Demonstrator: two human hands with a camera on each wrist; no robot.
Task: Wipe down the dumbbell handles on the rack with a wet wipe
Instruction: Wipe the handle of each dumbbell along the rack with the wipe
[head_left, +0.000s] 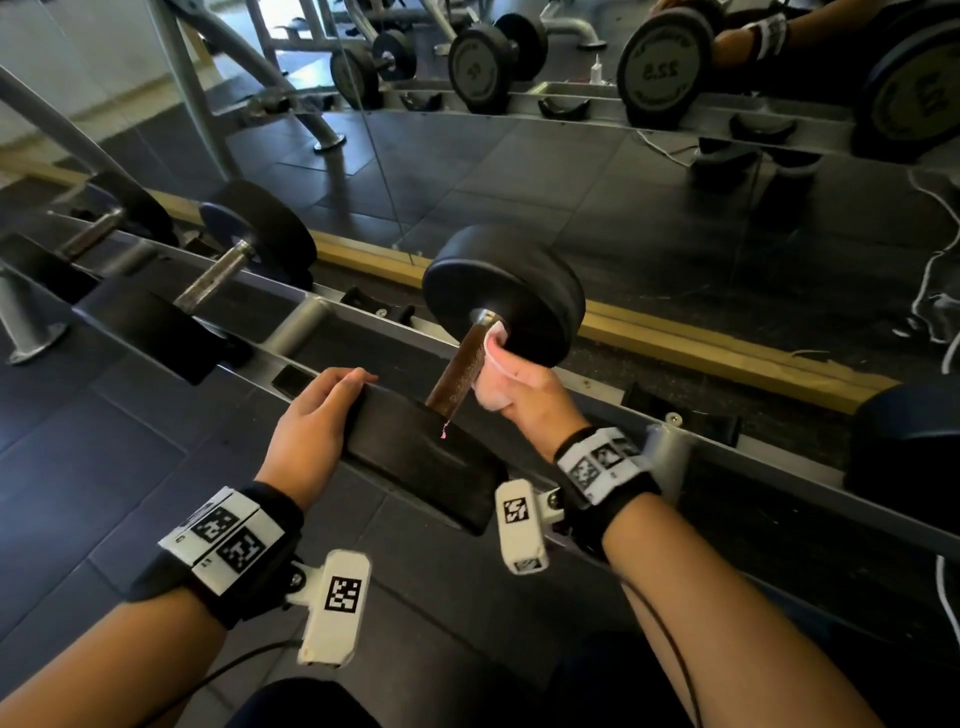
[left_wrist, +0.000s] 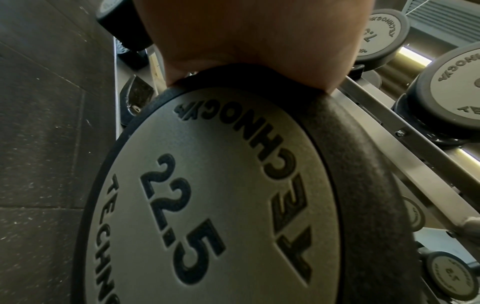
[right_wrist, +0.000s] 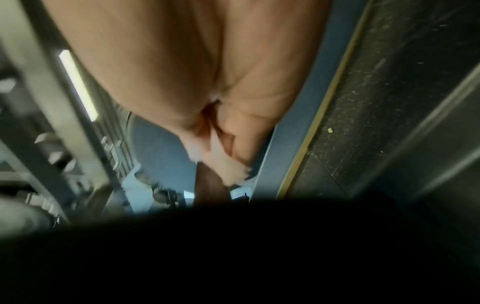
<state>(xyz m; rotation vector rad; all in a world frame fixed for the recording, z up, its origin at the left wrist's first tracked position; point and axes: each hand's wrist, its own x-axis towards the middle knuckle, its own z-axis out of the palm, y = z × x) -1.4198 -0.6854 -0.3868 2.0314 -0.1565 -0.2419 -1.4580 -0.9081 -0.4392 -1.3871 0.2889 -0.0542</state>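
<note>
One wet wipe (head_left: 493, 371) (bunched), between right hand (head_left: 530, 400) fingers

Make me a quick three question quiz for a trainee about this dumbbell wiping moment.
1. True or false: the right hand holds the wipe against the handle.
2. What does the left hand rest on? A) the near weight of the same dumbbell B) the floor C) the mirror
3. Fill in: the number on that weight's face reads ____.

Key: 1 true; 2 A; 3 22.5
</note>
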